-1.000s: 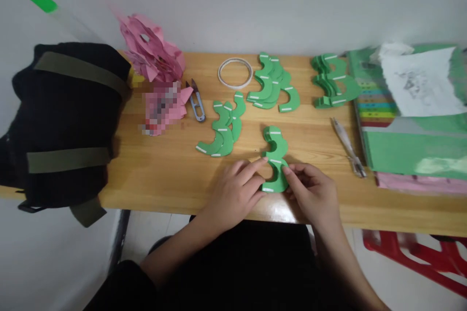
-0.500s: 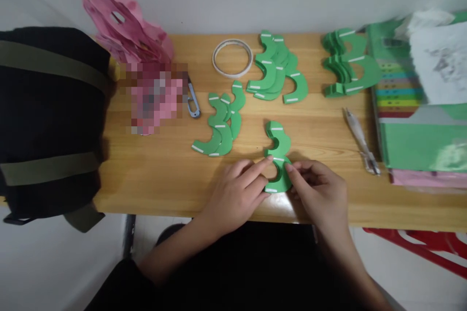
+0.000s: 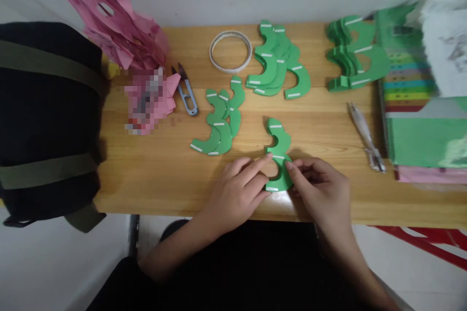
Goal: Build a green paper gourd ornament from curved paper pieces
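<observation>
A green 3-shaped paper cutout [image 3: 280, 138] with white tape strips lies on the table in front of me, seemingly on top of others like it. My left hand [image 3: 241, 187] rests to its left, fingers stretched out, the fingertips touching its left edge. At its lower right edge, my right hand [image 3: 321, 184] pinches the cutout with the thumb on top; the other fingers curl out of sight. Beyond my left hand lie several overlapping green cutouts [image 3: 222, 131]. Another overlapping group of cutouts [image 3: 270, 70] sits farther back.
A tape roll [image 3: 211, 53], blue thread snips [image 3: 188, 97] and pink paper pieces [image 3: 120, 19] are at the back left. A black bag [image 3: 47, 121] covers the left end. On the right are a cutout stack [image 3: 365, 80], a pen [image 3: 363, 129] and green packs [image 3: 423, 141].
The camera view has shifted slightly, showing more of the snips. Both hands keep nearly the same position on the green cutout.
</observation>
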Demonstrator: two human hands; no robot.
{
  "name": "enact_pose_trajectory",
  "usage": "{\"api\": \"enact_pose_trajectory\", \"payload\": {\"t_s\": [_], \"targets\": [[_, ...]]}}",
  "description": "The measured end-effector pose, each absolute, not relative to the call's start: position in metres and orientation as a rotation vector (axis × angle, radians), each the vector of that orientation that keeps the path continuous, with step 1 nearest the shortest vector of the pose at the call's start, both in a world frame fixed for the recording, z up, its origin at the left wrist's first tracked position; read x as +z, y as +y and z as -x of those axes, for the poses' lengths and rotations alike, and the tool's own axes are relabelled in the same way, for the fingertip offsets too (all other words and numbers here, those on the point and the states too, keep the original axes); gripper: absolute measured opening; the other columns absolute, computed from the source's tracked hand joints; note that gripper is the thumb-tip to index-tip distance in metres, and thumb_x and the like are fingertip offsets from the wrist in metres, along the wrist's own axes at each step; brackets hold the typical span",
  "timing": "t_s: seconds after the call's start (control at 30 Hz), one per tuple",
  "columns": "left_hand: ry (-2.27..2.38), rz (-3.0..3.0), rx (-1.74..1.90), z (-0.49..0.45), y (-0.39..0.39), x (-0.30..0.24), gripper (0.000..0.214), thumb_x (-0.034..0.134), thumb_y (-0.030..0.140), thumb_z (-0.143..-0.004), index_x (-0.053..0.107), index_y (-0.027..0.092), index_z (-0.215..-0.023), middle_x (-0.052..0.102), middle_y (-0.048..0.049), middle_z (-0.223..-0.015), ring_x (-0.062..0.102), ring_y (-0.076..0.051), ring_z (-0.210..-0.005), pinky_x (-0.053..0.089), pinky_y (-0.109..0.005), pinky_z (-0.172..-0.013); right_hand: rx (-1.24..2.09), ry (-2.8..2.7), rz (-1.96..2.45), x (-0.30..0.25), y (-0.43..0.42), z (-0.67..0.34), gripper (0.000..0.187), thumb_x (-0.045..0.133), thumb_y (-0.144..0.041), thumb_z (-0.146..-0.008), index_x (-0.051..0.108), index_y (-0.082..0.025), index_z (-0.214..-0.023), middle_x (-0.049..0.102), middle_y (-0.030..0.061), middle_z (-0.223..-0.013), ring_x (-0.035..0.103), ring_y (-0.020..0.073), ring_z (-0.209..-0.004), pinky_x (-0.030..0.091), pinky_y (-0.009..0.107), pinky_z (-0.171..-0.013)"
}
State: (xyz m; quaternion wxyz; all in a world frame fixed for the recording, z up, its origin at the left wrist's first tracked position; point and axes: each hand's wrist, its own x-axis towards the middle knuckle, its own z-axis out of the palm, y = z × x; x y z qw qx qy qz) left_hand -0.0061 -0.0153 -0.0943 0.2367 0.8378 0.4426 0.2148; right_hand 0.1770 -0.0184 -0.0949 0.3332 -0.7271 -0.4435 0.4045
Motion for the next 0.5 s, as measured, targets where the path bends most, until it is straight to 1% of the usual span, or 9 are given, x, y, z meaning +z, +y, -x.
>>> {"api": "enact_pose_trajectory", "payload": {"t_s": [0.17,0.3,0.4,0.5], "targets": [[1.207,-2.298,0.598,0.0064,-0.0143,-0.0945,0.011,0.059,0.024,-0.091,0.063,0.016,-0.085,0.058,-0.0072,-0.135,0.05,-0.024,-0.106,0.048,-0.04,-0.093,1.04,-1.175,1.907,-0.0953,-0.0173,-0.1758,0.027,0.069,-0.045,-0.078,0.066,-0.018,-0.078,0.064,0.0,-0.063,0.055,0.0103,-0.048,0.046,0.024,-0.045],[1.198,-2.289,0.602,0.0065,-0.0136,-0.0949,0.009,0.06,0.024,-0.09,0.063,0.017,-0.085,0.058,-0.0077,-0.135,0.05,-0.024,-0.107,0.048,-0.042,-0.094,0.987,-1.193,1.885,-0.0963,-0.0149,-0.1737,0.025,0.071,-0.042,-0.078,0.063,-0.019,-0.081,0.063,-0.0016,-0.064,0.053,0.0092,-0.047,0.046,0.023,-0.045],[1.195,-2.276,0.597,0.0069,-0.0132,-0.0949,0.008,0.061,0.023,-0.09,0.062,0.017,-0.085,0.057,-0.0075,-0.136,0.05,-0.025,-0.107,0.047,-0.043,-0.095,0.814,-1.325,1.837,-0.097,-0.0168,-0.1742,0.021,0.071,-0.037,-0.078,0.062,-0.02,-0.086,0.061,-0.0026,-0.065,0.052,0.0087,-0.048,0.046,0.023,-0.047],[1.183,-2.285,0.589,0.0075,-0.0129,-0.0952,0.008,0.062,0.023,-0.089,0.062,0.016,-0.085,0.056,-0.0078,-0.137,0.049,-0.025,-0.108,0.047,-0.043,-0.095,0.567,-1.614,1.76,-0.0963,-0.0248,-0.1766,0.011,0.066,-0.03,-0.084,0.066,-0.02,-0.088,0.064,0.0012,-0.075,0.056,0.0102,-0.055,0.05,0.026,-0.054]]}}
